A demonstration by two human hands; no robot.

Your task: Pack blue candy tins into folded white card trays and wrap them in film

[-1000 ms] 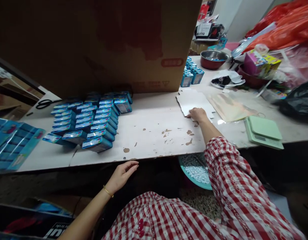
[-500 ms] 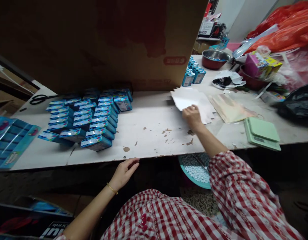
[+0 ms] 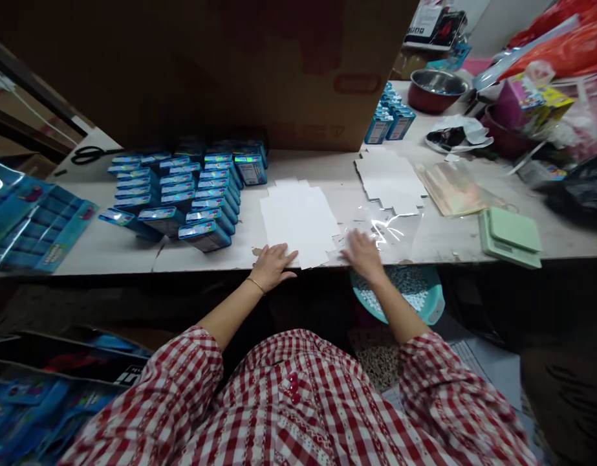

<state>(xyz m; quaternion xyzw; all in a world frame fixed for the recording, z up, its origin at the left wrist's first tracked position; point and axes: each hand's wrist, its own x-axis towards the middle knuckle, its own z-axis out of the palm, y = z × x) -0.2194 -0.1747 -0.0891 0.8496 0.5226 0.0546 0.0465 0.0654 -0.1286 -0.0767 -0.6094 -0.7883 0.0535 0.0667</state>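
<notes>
A white die-cut card sheet (image 3: 301, 217) with notched edges lies flat on the table in front of me. My left hand (image 3: 273, 266) rests at its lower left corner, fingers stretched out over the table edge. My right hand (image 3: 363, 254), slightly blurred, is spread flat by the near edge of a clear plastic piece (image 3: 390, 230), to the right of the sheet. Behind the plastic lies a stack of similar white card sheets (image 3: 390, 180). Rows of small blue boxes (image 3: 213, 210) stand left of the sheet.
A large brown carton (image 3: 196, 77) rises behind the boxes. To the right are a bundle of clear plastic bags (image 3: 456, 188), a green scale (image 3: 511, 234) and a metal bowl (image 3: 436, 89). Below the table edge sits a teal basin (image 3: 431, 301) of small white pieces. Black scissors (image 3: 87, 155) lie far left.
A white card sheet has come left from the stack and now lies before me. My right hand has let go of it and moved nearer; my left hand has risen onto the table.
</notes>
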